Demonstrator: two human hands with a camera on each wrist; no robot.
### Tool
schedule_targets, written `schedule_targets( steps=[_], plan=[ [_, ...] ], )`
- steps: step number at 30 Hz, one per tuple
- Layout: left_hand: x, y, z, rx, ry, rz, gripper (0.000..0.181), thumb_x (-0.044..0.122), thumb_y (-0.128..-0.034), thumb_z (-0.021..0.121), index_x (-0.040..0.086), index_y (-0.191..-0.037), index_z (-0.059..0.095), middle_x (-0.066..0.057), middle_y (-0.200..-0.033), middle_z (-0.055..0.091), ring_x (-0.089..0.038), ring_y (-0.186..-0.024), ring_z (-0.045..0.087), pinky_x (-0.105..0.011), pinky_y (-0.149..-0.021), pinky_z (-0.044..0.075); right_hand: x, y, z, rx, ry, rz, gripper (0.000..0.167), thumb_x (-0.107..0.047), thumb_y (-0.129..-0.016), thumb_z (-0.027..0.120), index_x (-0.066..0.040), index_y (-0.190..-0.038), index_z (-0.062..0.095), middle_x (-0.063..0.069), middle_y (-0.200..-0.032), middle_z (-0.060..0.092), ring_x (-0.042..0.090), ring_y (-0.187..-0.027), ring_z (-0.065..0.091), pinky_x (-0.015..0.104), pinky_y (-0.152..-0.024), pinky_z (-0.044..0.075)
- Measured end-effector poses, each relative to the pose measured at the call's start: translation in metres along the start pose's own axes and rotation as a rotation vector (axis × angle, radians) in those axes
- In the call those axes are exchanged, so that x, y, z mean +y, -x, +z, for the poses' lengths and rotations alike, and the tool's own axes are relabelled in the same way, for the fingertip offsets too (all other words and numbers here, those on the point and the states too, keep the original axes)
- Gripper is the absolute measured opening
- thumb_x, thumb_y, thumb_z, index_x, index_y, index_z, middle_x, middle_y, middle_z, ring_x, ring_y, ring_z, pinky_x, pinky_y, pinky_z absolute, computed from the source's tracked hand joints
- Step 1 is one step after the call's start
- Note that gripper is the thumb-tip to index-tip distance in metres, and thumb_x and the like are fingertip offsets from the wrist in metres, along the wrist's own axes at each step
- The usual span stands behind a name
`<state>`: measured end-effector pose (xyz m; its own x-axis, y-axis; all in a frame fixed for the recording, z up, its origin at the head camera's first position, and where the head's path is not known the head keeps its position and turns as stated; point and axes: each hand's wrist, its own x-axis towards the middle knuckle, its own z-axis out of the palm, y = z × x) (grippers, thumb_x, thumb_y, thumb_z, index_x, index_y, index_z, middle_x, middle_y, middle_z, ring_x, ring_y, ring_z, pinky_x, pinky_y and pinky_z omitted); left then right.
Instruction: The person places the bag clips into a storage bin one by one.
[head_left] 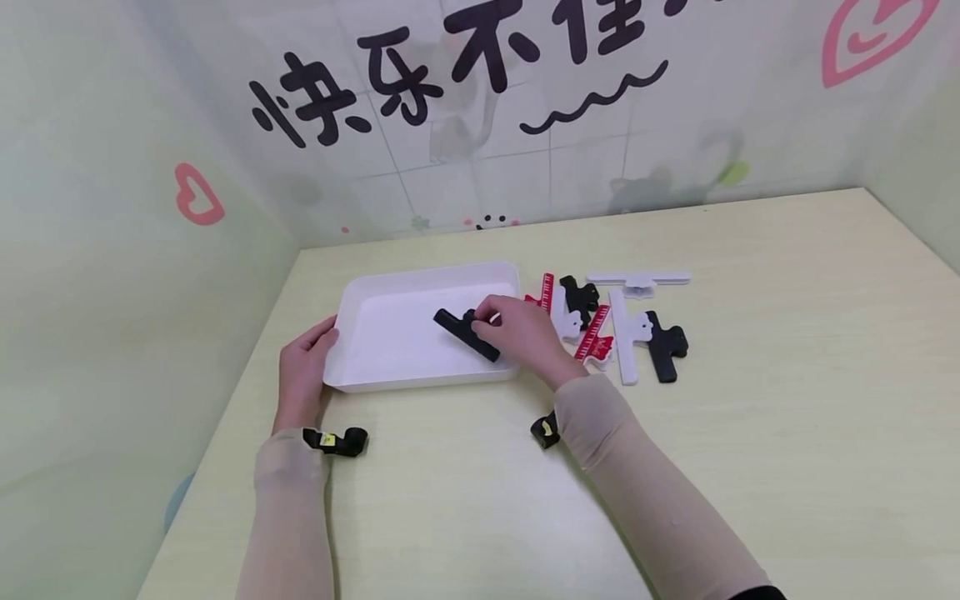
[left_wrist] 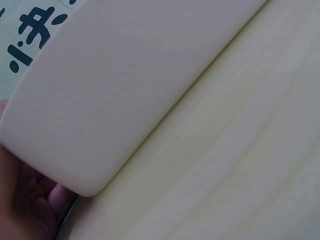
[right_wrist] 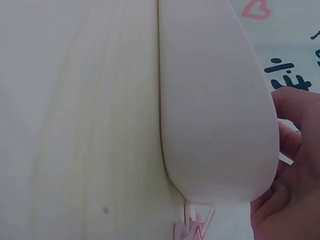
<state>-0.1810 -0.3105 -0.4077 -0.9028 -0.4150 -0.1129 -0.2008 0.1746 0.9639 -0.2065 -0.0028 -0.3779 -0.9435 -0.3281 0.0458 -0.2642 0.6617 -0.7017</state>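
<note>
Head | left hand [head_left: 302,373] grips 1 tray [head_left: 393,342] | right hand [head_left: 521,332] pinches 1 black clip [head_left: 465,334] | table [head_left: 795,375]: 7 clips [head_left: 624,337]

The left hand [left_wrist: 27,202] holds one end of a white tray [left_wrist: 120,90] — pale tabletop [left_wrist: 220,145] beneath, dark characters [left_wrist: 36,25] beyond.

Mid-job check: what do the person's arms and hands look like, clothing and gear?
The left hand and right hand are ungloved. The left sleeve and right sleeve are long and beige. The left wrist camera and right wrist camera are black, with yellow markings.
</note>
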Motion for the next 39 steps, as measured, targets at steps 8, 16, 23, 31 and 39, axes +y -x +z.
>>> schedule_targets(
  steps=[8,16,23,31,39],
  plan=[
    [0.000,0.000,0.000,0.001,-0.012,-0.006,0.039,0.041,-0.0825,0.060,0.029,-0.119,0.058,0.005,-0.128,0.049,-0.012,-0.112,0.046,-0.021,-0.082,0.044,-0.005,0.004,0.004,-0.055,0.195,-0.078,0.013,-0.037,-0.086,0.055,-0.028,-0.093,0.062,-0.013,-0.088,0.062,0.007,-0.073,0.052,0.027,-0.063,0.040],
    [0.001,0.000,0.000,-0.001,-0.004,-0.004,0.038,0.039,-0.0829,0.061,0.028,-0.119,0.059,0.004,-0.128,0.049,-0.012,-0.111,0.047,-0.018,-0.078,0.045,-0.007,0.006,0.005,-0.090,0.300,-0.110,0.010,-0.036,-0.086,0.056,-0.031,-0.092,0.062,-0.015,-0.087,0.062,0.007,-0.070,0.051,0.027,-0.058,0.040],
    [0.002,-0.001,-0.001,-0.005,-0.013,-0.014,0.038,0.041,-0.0833,0.059,0.029,-0.120,0.058,0.006,-0.129,0.048,-0.010,-0.113,0.045,-0.019,-0.081,0.043,-0.009,0.008,0.004,-0.122,0.332,-0.122,0.014,-0.037,-0.086,0.056,-0.031,-0.095,0.064,-0.015,-0.091,0.063,0.006,-0.074,0.052,0.026,-0.058,0.040],
    [0.001,0.001,-0.001,-0.008,-0.014,0.002,0.038,0.040,-0.0837,0.059,0.028,-0.120,0.058,0.006,-0.128,0.049,-0.010,-0.114,0.044,-0.025,-0.089,0.040,-0.010,0.012,0.005,-0.138,0.355,-0.151,0.015,-0.038,-0.085,0.058,-0.031,-0.092,0.069,-0.015,-0.088,0.064,0.006,-0.074,0.053,0.026,-0.057,0.040],
    [0.002,0.002,-0.001,-0.022,-0.009,0.005,0.038,0.040,-0.0840,0.059,0.028,-0.120,0.057,0.007,-0.129,0.048,-0.010,-0.115,0.043,-0.028,-0.091,0.038,-0.009,0.013,0.005,-0.121,0.342,-0.157,0.016,-0.035,-0.086,0.057,-0.030,-0.098,0.066,-0.015,-0.091,0.063,0.004,-0.080,0.054,0.026,-0.065,0.041]
  ],
)
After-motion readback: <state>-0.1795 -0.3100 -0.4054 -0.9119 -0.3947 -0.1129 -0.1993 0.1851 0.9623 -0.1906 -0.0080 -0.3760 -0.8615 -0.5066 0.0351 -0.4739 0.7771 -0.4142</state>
